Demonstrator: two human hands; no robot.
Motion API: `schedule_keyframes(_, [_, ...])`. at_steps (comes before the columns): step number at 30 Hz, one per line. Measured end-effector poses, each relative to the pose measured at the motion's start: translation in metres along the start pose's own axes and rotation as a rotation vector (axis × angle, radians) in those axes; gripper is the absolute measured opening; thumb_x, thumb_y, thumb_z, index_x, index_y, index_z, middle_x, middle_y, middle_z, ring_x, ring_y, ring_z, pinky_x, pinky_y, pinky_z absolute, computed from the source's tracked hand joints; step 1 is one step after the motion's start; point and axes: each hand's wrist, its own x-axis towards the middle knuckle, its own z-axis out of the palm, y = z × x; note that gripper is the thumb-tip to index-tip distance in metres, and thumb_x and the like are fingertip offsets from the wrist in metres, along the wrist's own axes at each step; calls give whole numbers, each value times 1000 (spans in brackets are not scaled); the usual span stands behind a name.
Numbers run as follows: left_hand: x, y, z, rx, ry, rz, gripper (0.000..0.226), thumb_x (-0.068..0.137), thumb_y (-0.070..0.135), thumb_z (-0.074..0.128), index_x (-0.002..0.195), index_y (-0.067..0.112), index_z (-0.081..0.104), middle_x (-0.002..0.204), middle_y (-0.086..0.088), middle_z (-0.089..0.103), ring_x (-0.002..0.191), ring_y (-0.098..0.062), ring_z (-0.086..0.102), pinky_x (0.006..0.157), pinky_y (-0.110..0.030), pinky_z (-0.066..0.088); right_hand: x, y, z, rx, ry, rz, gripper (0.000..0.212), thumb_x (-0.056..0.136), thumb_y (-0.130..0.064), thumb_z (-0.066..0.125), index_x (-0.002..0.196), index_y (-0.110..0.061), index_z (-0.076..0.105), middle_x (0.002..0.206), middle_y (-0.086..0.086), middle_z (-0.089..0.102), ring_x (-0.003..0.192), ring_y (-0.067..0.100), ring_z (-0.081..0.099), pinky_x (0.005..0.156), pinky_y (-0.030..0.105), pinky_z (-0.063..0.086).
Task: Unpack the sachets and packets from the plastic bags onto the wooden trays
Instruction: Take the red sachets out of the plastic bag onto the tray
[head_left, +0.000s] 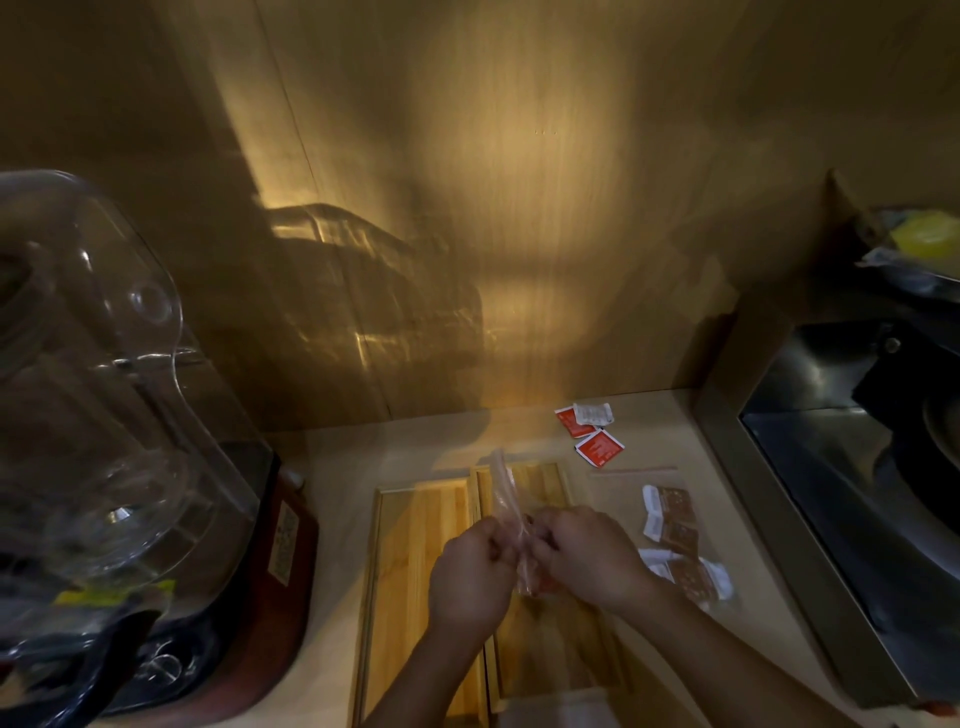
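Both hands hold a small clear plastic bag (508, 512) upright above two wooden trays. My left hand (470, 574) pinches its left side, and my right hand (584, 553) grips its right side; something reddish shows inside near the bottom. The left wooden tray (410, 582) and the right wooden tray (540, 483) lie side by side on the counter. To the right lies another clear plastic bag (680, 545) holding several brown and white sachets. Three loose red and white sachets (592, 428) rest near the back wall.
A large blender with a clear jar (104, 415) and dark red base fills the left side. A sunken steel sink (852, 467) lies to the right, with a yellow item (924, 236) on a shelf above it. A wooden wall stands behind the counter.
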Motion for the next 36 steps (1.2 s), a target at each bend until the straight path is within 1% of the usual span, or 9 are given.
schedule_keyframes(3, [-5,7,-5,274,83,-17,18,91,32,44,78,22,51,79,2,64,77,-19,62,64,-30,42,-2,1,-1,-64,75,104,35,90,-43,43,59,-26,41,92,5,69,74,20,55,64,27,35])
schedule_keyframes(7, [-6,13,-6,272,53,-2,8,85,19,49,93,18,48,103,-2,54,95,-21,54,70,-31,40,-1,-2,8,71,71,140,20,87,-37,45,94,-20,53,104,3,63,91,22,61,70,31,41])
schedule_keyframes(10, [-4,13,-7,113,-43,29,21,81,11,53,95,20,41,93,4,51,83,-19,53,64,-33,39,-1,-7,10,121,-6,54,10,88,-28,50,91,-26,40,103,0,60,82,17,53,66,29,41])
schedule_keyframes(14, [0,4,-7,186,-78,72,32,85,13,54,114,24,48,91,3,66,86,-19,65,65,-31,48,1,-8,9,3,-49,-12,13,88,-23,49,99,-18,54,104,5,65,92,23,61,70,30,43])
schedule_keyframes(19, [0,-4,-6,237,-26,46,10,87,24,56,89,21,65,89,0,72,82,-17,65,68,-32,49,3,-5,10,-55,0,-54,24,92,-28,42,106,-17,58,107,5,68,96,23,64,71,28,39])
schedule_keyframes(22, [-1,-6,-8,302,55,26,18,91,33,49,88,20,60,89,1,70,83,-19,65,71,-33,51,3,-5,9,-102,64,-17,28,93,-31,39,107,-17,57,109,7,68,100,26,63,75,30,41])
schedule_keyframes(25, [0,-6,-14,340,117,14,24,92,37,44,90,17,58,90,-1,69,84,-22,66,72,-34,53,5,-4,9,-111,118,60,15,92,-30,40,86,-20,50,104,7,69,95,27,64,69,29,35])
schedule_keyframes(32, [2,-2,-31,310,239,-52,17,91,33,46,80,21,53,76,3,62,73,-16,62,69,-33,53,11,13,5,-30,171,249,24,85,-42,50,77,-19,51,92,7,69,89,29,65,69,33,45])
schedule_keyframes(36, [2,-2,-34,318,242,-37,15,89,36,50,79,25,46,74,8,55,68,-12,56,65,-30,49,15,14,1,-14,128,295,14,82,-26,53,82,-19,42,100,7,65,94,30,62,69,32,41])
